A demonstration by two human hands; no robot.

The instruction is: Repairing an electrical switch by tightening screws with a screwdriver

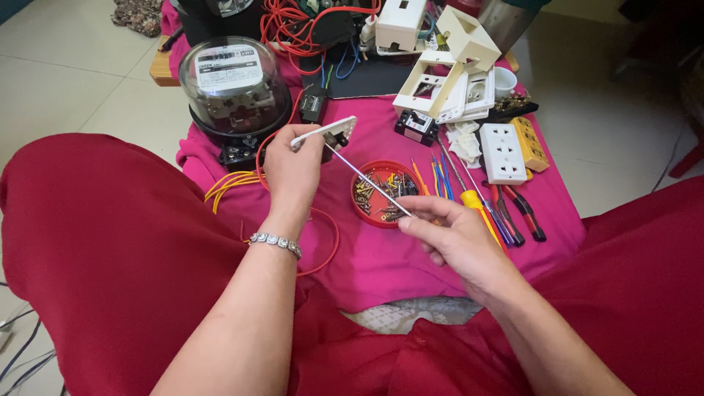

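My left hand (293,170) holds a white switch plate (326,133) edge-up above the pink cloth. A bracelet sits on that wrist. My right hand (455,238) grips a thin screwdriver (367,180) by its handle end, and the metal shaft runs up and left until its tip meets the back of the plate. Below the shaft lies a round red lid (359,209) filled with several small screws.
A glass-domed electric meter (233,88) stands at the back left. White sockets (502,152), frames, a small breaker (416,126), screwdrivers and pliers (513,213) lie to the right. Red and yellow wires (231,183) trail around the pink cloth (381,257).
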